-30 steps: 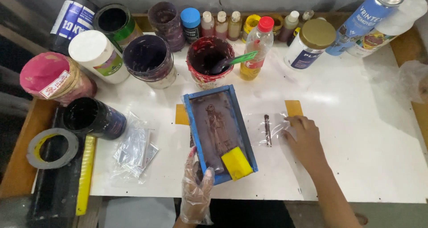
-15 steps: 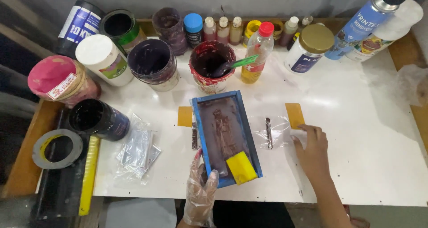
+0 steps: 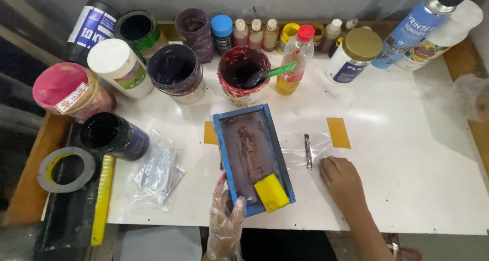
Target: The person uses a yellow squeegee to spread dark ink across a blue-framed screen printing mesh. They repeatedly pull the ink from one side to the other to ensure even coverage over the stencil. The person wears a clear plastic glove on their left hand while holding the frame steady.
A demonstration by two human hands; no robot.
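At the centre of the frame I saw a blue-framed printing screen (image 3: pixel 253 158) lying flat on a white tabletop (image 3: pixel 407 154), its mesh smeared with dark maroon ink and a yellow squeegee (image 3: pixel 271 192) resting in its lower right corner. The left hand (image 3: pixel 225 217), in a clear plastic glove, gripped the screen's lower left edge at the bottom of the frame. The bare right hand (image 3: pixel 341 179) lay right of the screen, fingers pressed down on a clear plastic sheet (image 3: pixel 305 149) and closed around nothing. A small dark strip (image 3: pixel 307 151) lay on that sheet, and an orange tape mark (image 3: pixel 338 132) sat on the table beside it.

The tabletop was rimmed in wood and set against a grey wall along the top of the frame. An open tub of maroon ink (image 3: pixel 243 73) with a green-handled stirrer (image 3: pixel 270 73) stood just above the screen, flanked by a dark purple tub (image 3: pixel 175 71) and a red-capped bottle of yellow liquid (image 3: pixel 294 59). More jars, small bottles and a blue spray can (image 3: pixel 412 29) crowded the back edge. At left I noted a pink-lidded jar (image 3: pixel 69 90), a black tub (image 3: pixel 109 135), crumpled plastic bags (image 3: pixel 155 174) and a roll of grey tape (image 3: pixel 66 168).
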